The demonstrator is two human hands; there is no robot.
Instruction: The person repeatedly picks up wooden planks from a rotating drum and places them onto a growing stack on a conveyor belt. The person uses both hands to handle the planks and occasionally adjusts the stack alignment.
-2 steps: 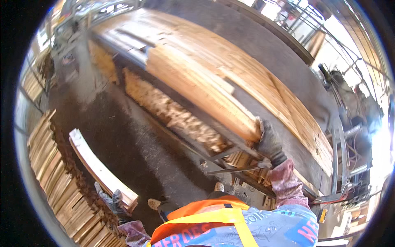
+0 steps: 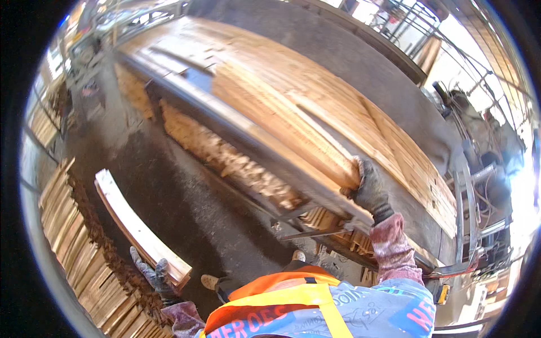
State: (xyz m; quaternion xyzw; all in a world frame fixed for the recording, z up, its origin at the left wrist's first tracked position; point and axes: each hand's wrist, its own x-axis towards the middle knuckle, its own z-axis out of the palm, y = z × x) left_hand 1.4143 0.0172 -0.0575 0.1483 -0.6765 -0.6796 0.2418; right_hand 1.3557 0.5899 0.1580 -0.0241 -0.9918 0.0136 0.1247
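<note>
Glare at right, slight blur; bowed edges

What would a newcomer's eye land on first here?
Probably the long boards across the middle, with the gloved right hand at their near end. Next, perhaps, the pale lumber at lower left, held by the gloved left hand. The bright orange vest along the bottom stands out too.

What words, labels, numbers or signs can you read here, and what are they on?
Shirt: large red lettering on blue, plus smaller dark script; I won't copy the wording. The smaller script is partly too blurred to read.
Pale timber in the left hand: no lettering I can make out.
Planks by the right hand: none I can make out.
</note>
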